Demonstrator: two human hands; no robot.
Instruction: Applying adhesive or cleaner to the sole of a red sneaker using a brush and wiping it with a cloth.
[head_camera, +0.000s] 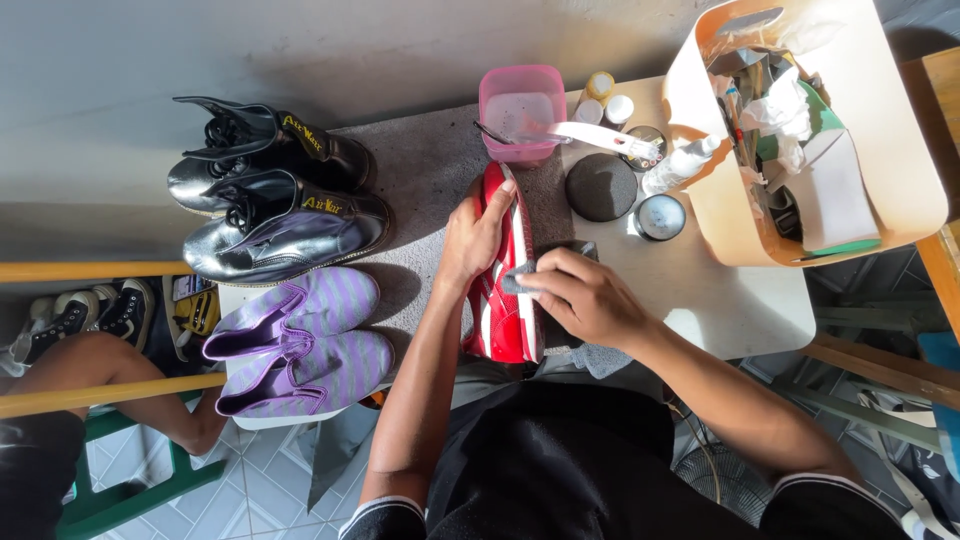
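Note:
A red sneaker (500, 320) with white stripes lies on its side on a grey mat (420, 180) atop a small white table (740, 310). My left hand (475, 235) grips the sneaker near its far end. My right hand (580, 295) pinches a small grey cloth (517, 282) and presses it against the shoe's side. My dark shorts fill the bottom of the view.
A pair of black boots (280, 200) and a pair of purple striped slip-ons (300, 345) lie left on the mat. Behind the sneaker stand a pink tub (520, 110) with a brush, a dark round sponge (600, 187), small tins and a beige caddy (890, 190) of supplies. Another person's leg (120, 380) shows at lower left.

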